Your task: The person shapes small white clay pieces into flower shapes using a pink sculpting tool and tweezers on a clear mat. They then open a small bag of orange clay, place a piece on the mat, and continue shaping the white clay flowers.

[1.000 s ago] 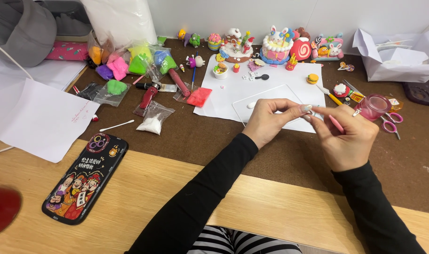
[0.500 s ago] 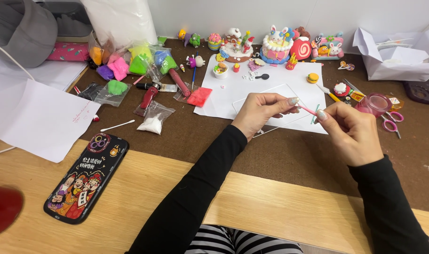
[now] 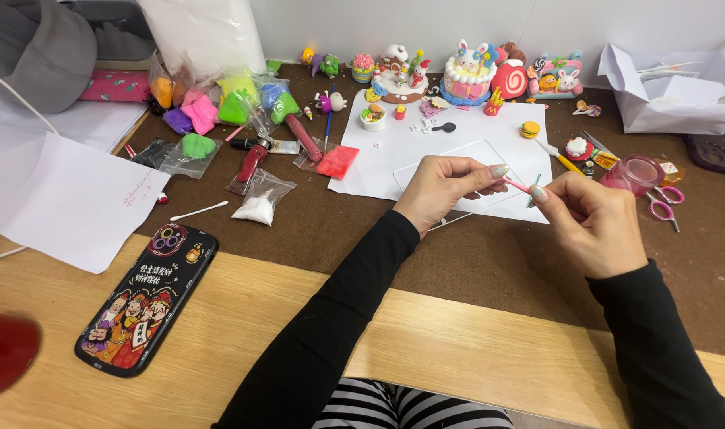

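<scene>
My left hand (image 3: 446,187) and my right hand (image 3: 589,222) meet above a clear plastic sheet (image 3: 458,159) lying on a white paper sheet (image 3: 394,159). Between their fingertips is a thin pink stick tool (image 3: 518,187). The right hand grips the tool's handle; the left thumb and forefinger pinch its tip. Whether a bit of clay sits at the tip is too small to tell. Both arms wear black sleeves.
Small clay figures and a bunny cake (image 3: 467,75) line the back. Bags of coloured clay (image 3: 219,107) lie at left, near a bag of white clay (image 3: 257,202). A phone (image 3: 148,298), pink jar (image 3: 634,173), pink scissors (image 3: 664,208) and white paper box (image 3: 672,99) surround the brown mat.
My hands have drifted slightly apart and toward me, with the pink tool now stretched between their fingertips. Nothing else on the table has moved.
</scene>
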